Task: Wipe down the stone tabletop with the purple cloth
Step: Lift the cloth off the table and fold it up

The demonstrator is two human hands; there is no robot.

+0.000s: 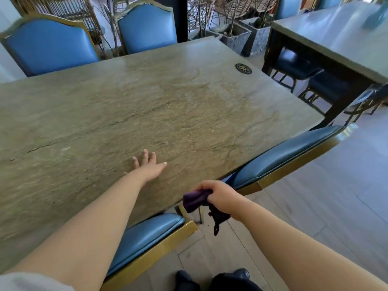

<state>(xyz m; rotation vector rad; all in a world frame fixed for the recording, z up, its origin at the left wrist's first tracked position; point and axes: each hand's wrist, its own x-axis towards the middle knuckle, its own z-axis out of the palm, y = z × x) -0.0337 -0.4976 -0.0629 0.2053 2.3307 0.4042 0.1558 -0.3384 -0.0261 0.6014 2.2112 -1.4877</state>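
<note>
The stone tabletop [147, 106] is a large rough greenish-brown slab filling the middle of the view. My left hand [148, 165] lies flat on it near the front edge, fingers spread, holding nothing. My right hand [218, 195] hovers just off the table's front edge, above the floor, and is closed around the bunched purple cloth [195, 200]. A dark strip of the cloth hangs down below the hand. The cloth does not touch the stone.
Blue padded chairs with gold frames stand tucked under the near edge [147, 234], [283, 156] and at the far side [52, 45], [147, 26]. A round black number plaque [243, 68] sits near the table's far right corner. Another table [336, 36] stands to the right.
</note>
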